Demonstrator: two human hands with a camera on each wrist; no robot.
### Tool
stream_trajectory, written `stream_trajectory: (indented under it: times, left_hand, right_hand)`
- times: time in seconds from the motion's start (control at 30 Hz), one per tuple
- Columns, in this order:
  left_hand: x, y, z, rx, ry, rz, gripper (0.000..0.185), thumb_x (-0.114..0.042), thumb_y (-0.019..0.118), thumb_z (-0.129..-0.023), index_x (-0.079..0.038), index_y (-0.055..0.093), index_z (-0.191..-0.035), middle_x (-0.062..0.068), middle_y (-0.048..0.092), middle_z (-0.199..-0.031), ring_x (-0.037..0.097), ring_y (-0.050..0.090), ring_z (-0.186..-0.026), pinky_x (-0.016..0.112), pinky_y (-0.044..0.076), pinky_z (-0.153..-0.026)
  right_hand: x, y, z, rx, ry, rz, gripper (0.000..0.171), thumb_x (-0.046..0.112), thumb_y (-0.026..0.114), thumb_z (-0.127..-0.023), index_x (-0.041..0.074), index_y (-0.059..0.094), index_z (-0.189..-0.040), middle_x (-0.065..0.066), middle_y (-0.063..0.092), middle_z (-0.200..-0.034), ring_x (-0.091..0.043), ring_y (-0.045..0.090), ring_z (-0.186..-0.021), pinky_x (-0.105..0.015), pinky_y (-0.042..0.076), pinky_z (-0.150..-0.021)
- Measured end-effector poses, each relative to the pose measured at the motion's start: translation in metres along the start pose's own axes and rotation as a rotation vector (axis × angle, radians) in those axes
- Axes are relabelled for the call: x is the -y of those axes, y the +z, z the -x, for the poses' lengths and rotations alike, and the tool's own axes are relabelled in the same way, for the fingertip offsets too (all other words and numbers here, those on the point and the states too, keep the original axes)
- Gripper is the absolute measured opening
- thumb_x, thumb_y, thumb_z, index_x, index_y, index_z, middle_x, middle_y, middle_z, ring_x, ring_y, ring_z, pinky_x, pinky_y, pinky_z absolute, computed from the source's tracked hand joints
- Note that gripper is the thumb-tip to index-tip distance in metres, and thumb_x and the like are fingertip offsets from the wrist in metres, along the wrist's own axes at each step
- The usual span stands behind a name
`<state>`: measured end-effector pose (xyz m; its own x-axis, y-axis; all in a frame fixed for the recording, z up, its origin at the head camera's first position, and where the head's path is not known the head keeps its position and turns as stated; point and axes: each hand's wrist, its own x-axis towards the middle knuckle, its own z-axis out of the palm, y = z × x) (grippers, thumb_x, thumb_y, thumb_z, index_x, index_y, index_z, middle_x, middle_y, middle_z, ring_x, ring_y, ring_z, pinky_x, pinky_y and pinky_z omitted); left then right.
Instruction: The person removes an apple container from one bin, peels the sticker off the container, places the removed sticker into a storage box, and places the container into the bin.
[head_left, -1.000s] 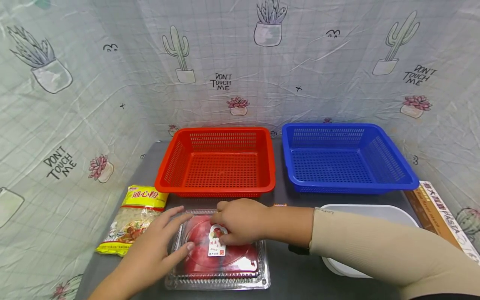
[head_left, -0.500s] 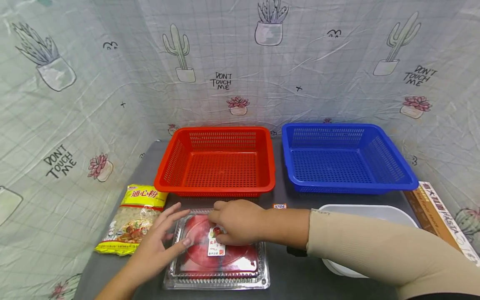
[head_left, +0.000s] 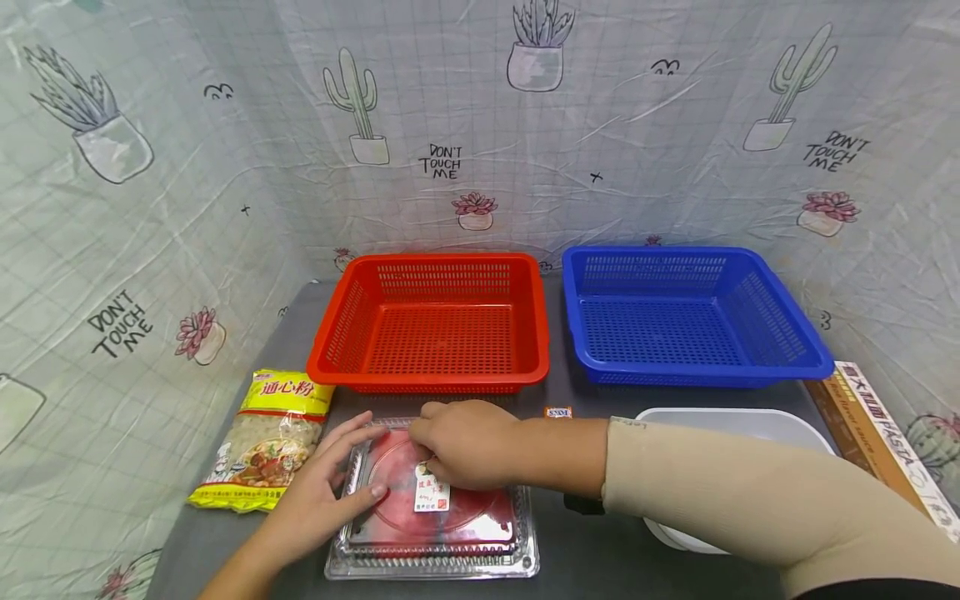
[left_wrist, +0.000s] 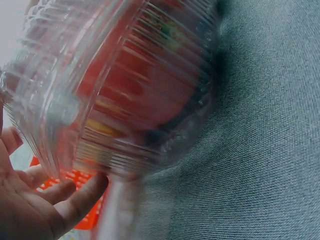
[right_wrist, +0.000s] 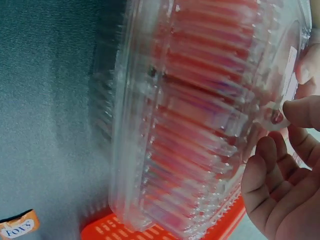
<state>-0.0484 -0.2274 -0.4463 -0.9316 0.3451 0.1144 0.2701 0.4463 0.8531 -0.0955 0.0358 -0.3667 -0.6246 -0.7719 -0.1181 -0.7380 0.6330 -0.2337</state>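
Cactus-print sheeting backs a grey desk point(head_left: 585, 533) carrying a red basket point(head_left: 431, 379), a blue basket point(head_left: 701, 371), a pasta bag point(head_left: 262, 442) and a white tub point(head_left: 750, 421). At the front edge sits a clear clamshell box point(head_left: 435, 533) with red contents. The left hand point(head_left: 322, 500) lies against its left side, fingers point(head_left: 352, 433) straight and spread, thumb on the lid. The right hand point(head_left: 468, 442) rests on top with curled fingers beside the white label point(head_left: 431, 497); whether they pinch it cannot be told. Judged risk: thin ribbed plastic could flex, so an uneven grip might pop the lid or let the box slip. Only the head view shows the layout. The right wrist view shows the box's ribbed wall, open fingers point(right_wrist: 280, 170) and a small orange packet point(right_wrist: 17, 227); the left wrist view is blurred.
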Motion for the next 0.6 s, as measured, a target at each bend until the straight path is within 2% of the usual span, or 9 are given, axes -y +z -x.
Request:
stream_trajectory:
  times: [0.33,0.6]
  left_hand:
    - [0.002,0.0,0.0,0.01,0.003,0.015,0.06,-0.019,0.084,-0.093,-0.022,0.06,-0.149,0.015,0.036,-0.167,0.047,0.035,-0.149,0.077,0.049,-0.094]
    - [0.003,-0.002,-0.001,0.022,-0.012,0.026,0.06,-0.02,0.084,-0.094,-0.023,0.06,-0.148,0.018,0.035,-0.167,0.048,0.033,-0.15,0.08,0.048,-0.093]
  right_hand:
    - [-0.002,-0.016,0.002,0.019,-0.07,0.006,0.015,0.024,0.073,-0.1,0.026,0.06,-0.094,0.014,0.055,-0.085,-0.003,0.054,-0.074,-0.021,0.047,-0.062]
    - [0.0,-0.033,0.008,0.03,-0.139,0.01,0.013,0.027,0.073,-0.101,0.026,0.061,-0.097,0.017,0.056,-0.087,0.0,0.054,-0.075,-0.019,0.048,-0.063]
